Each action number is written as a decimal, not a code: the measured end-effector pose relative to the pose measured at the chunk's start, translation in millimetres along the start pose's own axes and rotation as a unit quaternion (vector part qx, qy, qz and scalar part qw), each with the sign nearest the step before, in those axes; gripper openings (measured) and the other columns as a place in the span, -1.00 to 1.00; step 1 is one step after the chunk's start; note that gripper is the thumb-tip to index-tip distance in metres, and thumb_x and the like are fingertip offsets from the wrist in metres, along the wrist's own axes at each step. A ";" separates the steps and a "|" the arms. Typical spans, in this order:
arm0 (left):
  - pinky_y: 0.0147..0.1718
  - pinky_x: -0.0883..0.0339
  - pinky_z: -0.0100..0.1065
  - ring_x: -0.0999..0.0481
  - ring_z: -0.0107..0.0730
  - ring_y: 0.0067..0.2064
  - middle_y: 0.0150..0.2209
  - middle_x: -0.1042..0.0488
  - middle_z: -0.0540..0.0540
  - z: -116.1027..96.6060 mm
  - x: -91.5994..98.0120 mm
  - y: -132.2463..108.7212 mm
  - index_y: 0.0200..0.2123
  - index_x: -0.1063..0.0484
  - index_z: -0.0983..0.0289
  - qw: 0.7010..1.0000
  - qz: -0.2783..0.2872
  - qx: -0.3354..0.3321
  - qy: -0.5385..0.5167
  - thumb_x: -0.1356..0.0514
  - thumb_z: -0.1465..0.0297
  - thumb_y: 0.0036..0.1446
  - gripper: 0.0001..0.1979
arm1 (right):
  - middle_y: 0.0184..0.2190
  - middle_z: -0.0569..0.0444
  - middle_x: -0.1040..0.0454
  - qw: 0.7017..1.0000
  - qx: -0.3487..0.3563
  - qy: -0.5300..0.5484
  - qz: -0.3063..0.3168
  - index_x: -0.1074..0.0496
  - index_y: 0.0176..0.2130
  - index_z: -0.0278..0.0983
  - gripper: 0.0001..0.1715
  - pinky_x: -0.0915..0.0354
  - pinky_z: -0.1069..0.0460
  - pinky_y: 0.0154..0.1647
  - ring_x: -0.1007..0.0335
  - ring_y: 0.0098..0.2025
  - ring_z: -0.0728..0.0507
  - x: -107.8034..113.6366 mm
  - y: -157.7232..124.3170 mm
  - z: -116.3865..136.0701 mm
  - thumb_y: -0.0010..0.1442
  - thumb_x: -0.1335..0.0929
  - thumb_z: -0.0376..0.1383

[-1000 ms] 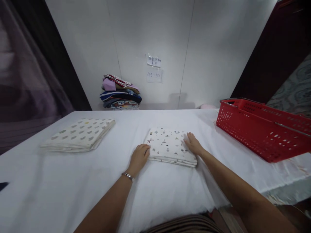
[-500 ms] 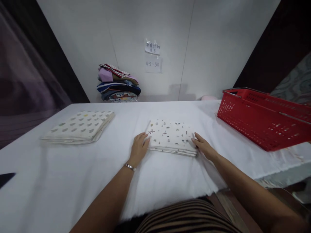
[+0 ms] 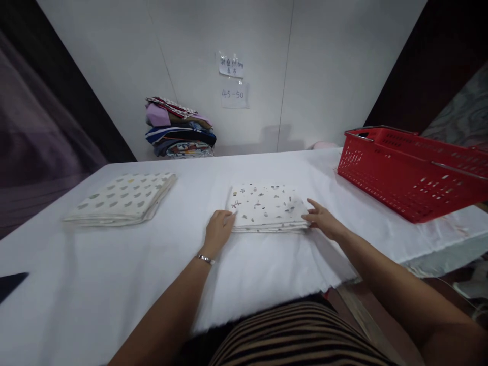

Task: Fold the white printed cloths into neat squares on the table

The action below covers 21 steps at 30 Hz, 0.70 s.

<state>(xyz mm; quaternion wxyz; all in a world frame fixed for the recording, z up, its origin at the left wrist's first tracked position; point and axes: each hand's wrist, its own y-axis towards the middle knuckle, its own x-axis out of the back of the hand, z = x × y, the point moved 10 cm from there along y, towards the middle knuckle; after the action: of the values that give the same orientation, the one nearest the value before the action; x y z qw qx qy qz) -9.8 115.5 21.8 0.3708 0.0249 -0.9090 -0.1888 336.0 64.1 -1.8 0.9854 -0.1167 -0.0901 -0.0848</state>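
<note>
A folded white cloth [image 3: 267, 207] with small grey and brown prints lies on the white-covered table in front of me. At its left edge, my left hand [image 3: 220, 229] has its fingers and thumb closed against the folded layers. My right hand [image 3: 322, 221] holds the front right corner, with the thumb at the edge and one finger lifted a little away from the fabric. The undersides of both hands' grips are hidden.
Left on the table [image 3: 152, 284] is another folded cloth [image 3: 125, 195] with grey spots. A red basket [image 3: 396, 173] stands at the right. Against the wall sits a stack of folded fabrics [image 3: 181, 129], near paper signs [image 3: 234, 95]. A dark flat piece [image 3: 11, 284] lies at the left edge.
The printed cloth has turned slightly, its front right corner shifting away from me along with my right hand. My left hand stays at its left edge. The view has tilted a little.
</note>
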 end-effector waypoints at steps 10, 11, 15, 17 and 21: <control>-0.36 -0.29 -0.39 -0.40 -0.45 -0.35 -0.30 -0.38 0.01 -32.3 -11.2 -13.4 -0.38 -0.45 0.21 0.995 0.088 -0.038 -0.017 -0.07 0.17 0.18 -0.72 | -0.17 -0.01 -0.48 0.988 0.078 -0.027 -0.133 -0.42 -0.07 -0.26 -0.53 -0.38 -0.02 -0.24 -0.42 -0.25 -0.13 66.6 12.4 -19.1 0.00 -0.37 -0.17; -0.36 -0.30 -0.39 -0.40 -0.43 -0.32 -0.28 -0.38 0.02 -35.8 -9.1 -14.0 -0.36 -0.46 0.21 0.995 0.084 -0.055 -0.021 -0.08 0.17 0.18 -0.73 | -0.21 -0.01 -0.49 0.983 0.100 -0.049 -0.145 -0.44 -0.11 -0.27 -0.57 -0.37 -0.03 -0.21 -0.41 -0.25 -0.13 70.9 8.7 -17.5 0.00 -0.36 -0.17; -0.25 -0.34 -0.33 -0.39 -0.34 -0.16 -0.20 -0.39 0.06 -60.9 -8.4 -22.7 -0.23 -0.44 0.19 0.980 0.092 -0.173 -0.023 -0.15 0.21 0.13 -0.79 | -0.26 0.02 -0.47 0.956 0.221 -0.137 -0.135 -0.46 -0.21 -0.24 -0.69 -0.34 -0.02 -0.26 -0.38 -0.24 -0.13 69.7 -9.1 1.3 0.02 -0.34 -0.17; -0.20 -0.35 -0.28 -0.38 -0.31 -0.13 -0.18 -0.40 0.07 -69.2 -12.8 -27.5 -0.19 -0.43 0.20 0.970 0.109 -0.218 -0.013 -0.19 0.24 0.11 -0.78 | -0.22 0.02 -0.44 0.939 0.269 -0.184 -0.114 -0.47 -0.21 -0.22 -0.73 -0.33 0.01 -0.32 -0.37 -0.23 -0.12 60.5 -16.7 10.7 0.06 -0.32 -0.19; -0.22 -0.36 -0.26 -0.39 -0.33 -0.17 -0.22 -0.42 0.07 -71.8 -16.2 -28.6 -0.22 -0.44 0.21 0.964 0.117 -0.240 -0.002 -0.18 0.28 0.13 -0.83 | -0.17 0.01 -0.41 0.914 0.305 -0.255 -0.085 -0.46 -0.13 -0.19 -0.71 -0.33 0.02 -0.37 -0.37 -0.25 -0.11 46.0 -19.4 17.9 0.14 -0.29 -0.23</control>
<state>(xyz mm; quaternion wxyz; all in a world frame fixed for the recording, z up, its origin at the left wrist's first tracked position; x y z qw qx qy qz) 48.3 68.7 47.7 0.3835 -0.1713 -0.8343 -0.3570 374.1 43.2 28.5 0.9058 0.1804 -0.3690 -0.1039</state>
